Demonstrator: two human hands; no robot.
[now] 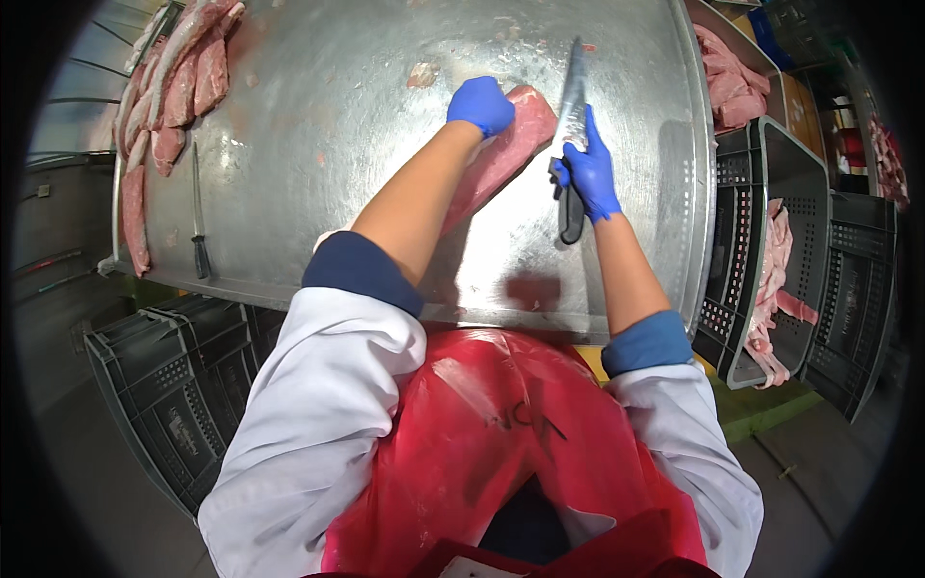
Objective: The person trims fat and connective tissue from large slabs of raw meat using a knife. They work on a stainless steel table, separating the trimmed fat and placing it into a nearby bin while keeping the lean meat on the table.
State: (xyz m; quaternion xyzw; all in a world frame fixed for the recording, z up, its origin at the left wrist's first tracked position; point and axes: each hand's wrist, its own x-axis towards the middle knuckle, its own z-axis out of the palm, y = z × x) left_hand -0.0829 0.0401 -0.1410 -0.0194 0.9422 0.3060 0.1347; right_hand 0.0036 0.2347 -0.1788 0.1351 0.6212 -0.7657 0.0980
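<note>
A long slab of pink raw meat, like a pork loin (523, 130), lies slantwise on the metal work table (376, 125). My left hand (483, 105), in a blue glove, is closed over the upper left side of the slab; its curled fingertips are hidden. To the right of the meat, my right hand (594, 173), also gloved in blue, holds a knife (572, 96) by its black handle. The blade points away from me and stands apart from the slab. One finger of that hand stretches forward alongside the blade.
Several meat strips (181, 82) are heaped at the table's far left, near a thin tool with a dark handle (200, 255). On the right, a dark crate (819, 164) holds pale trimmings (771, 289), with more meat (729, 82) behind. Dark crates (183, 385) stand lower left.
</note>
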